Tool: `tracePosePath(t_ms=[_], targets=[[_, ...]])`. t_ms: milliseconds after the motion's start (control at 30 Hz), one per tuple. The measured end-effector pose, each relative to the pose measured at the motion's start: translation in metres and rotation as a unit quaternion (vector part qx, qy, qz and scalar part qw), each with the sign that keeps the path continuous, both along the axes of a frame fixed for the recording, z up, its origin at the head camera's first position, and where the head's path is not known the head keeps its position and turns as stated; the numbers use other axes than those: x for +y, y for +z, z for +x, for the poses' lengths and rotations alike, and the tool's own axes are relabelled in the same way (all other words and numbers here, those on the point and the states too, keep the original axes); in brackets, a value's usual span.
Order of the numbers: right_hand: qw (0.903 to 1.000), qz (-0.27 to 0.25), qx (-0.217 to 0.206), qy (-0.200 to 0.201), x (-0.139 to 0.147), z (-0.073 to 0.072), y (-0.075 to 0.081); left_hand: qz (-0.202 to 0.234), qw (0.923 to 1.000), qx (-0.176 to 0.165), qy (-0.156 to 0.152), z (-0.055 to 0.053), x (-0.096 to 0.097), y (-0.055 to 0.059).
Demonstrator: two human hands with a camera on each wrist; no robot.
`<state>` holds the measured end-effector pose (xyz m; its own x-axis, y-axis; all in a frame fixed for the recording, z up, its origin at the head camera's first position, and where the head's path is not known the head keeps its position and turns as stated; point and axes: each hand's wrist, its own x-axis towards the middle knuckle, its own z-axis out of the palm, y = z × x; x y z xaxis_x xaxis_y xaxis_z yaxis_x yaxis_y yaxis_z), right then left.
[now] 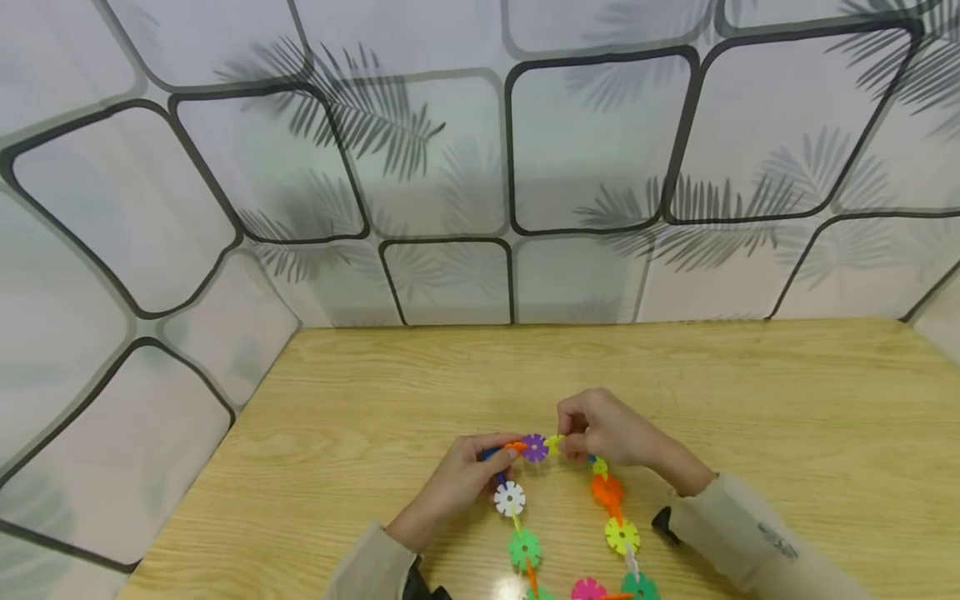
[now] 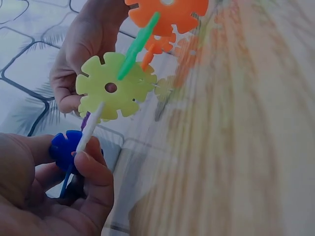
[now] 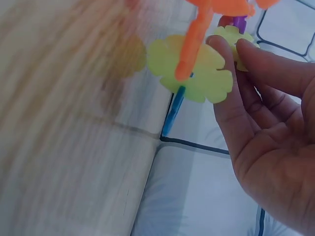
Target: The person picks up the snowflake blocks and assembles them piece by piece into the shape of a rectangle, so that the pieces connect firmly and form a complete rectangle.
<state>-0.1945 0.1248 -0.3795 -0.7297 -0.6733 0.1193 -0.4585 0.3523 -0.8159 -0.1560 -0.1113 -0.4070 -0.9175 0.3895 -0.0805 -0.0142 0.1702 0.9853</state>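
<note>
A chain of notched plastic snowflake discs (image 1: 525,548) in mixed colours curves between both hands, its two sides running toward the near table edge. My left hand (image 1: 461,475) grips the chain at the far left corner, around a blue disc (image 2: 64,150); an orange disc (image 1: 515,447) shows at its fingertips. A purple disc (image 1: 535,447) spans the space between the hands. With thumb and index finger my right hand (image 1: 615,429) pinches a yellow disc (image 3: 231,39) beside the purple one. Below that hand, a yellow-green disc (image 3: 189,69) carries orange and blue discs slotted into it.
The wooden table (image 1: 360,383) extends beyond and to both sides of the hands. A patterned curtain (image 1: 450,167) stands behind its far edge and along the left. Pink (image 1: 588,590) and teal discs (image 1: 640,587) of the chain lie near the bottom of the head view.
</note>
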Motion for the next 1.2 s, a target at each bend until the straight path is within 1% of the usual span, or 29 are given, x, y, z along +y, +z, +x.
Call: tracePosePath(t_ms=[200, 400, 500, 600, 700, 800, 867, 933, 1033, 1200], targets=[[0.9998, 0.003, 0.018, 0.004, -0.004, 0.003, 0.002, -0.024, 0.9997, -0.002, -0.004, 0.002, -0.001, 0.001], [0.9993, 0.023, 0.03, 0.007, -0.007, 0.006, 0.003, -0.044, 0.9987, -0.001, -0.027, 0.002, -0.002, 0.003], [0.9989, 0.029, 0.034, 0.015, -0.005, 0.005, 0.005, -0.043, 0.9986, -0.009, -0.03, 0.001, -0.001, 0.004], [0.9985, 0.031, 0.04, 0.022, 0.003, 0.003, 0.011, -0.032, 0.999, -0.019, -0.026, 0.001, 0.0, 0.005], [0.9981, 0.035, 0.051, 0.005, 0.016, -0.002, 0.016, -0.021, 0.9992, -0.024, -0.024, 0.0, 0.002, 0.005], [0.9984, 0.037, 0.037, -0.023, 0.03, -0.006, 0.016, -0.019, 0.9993, -0.023, -0.022, -0.001, 0.003, 0.003], [0.9983, 0.043, 0.022, -0.03, 0.036, -0.009, 0.012, -0.021, 0.9994, -0.022, -0.019, -0.001, 0.003, 0.002], [0.998, 0.056, 0.006, -0.028, 0.039, -0.011, 0.007, -0.023, 0.9994, -0.022, -0.015, -0.001, 0.002, 0.002], [0.9968, 0.077, -0.005, -0.024, 0.039, -0.013, 0.002, -0.03, 0.9993, -0.023, -0.007, 0.0, 0.001, 0.002], [0.996, 0.077, -0.042, -0.018, 0.037, -0.013, -0.002, -0.04, 0.9989, -0.026, 0.004, 0.0, 0.0, 0.002]])
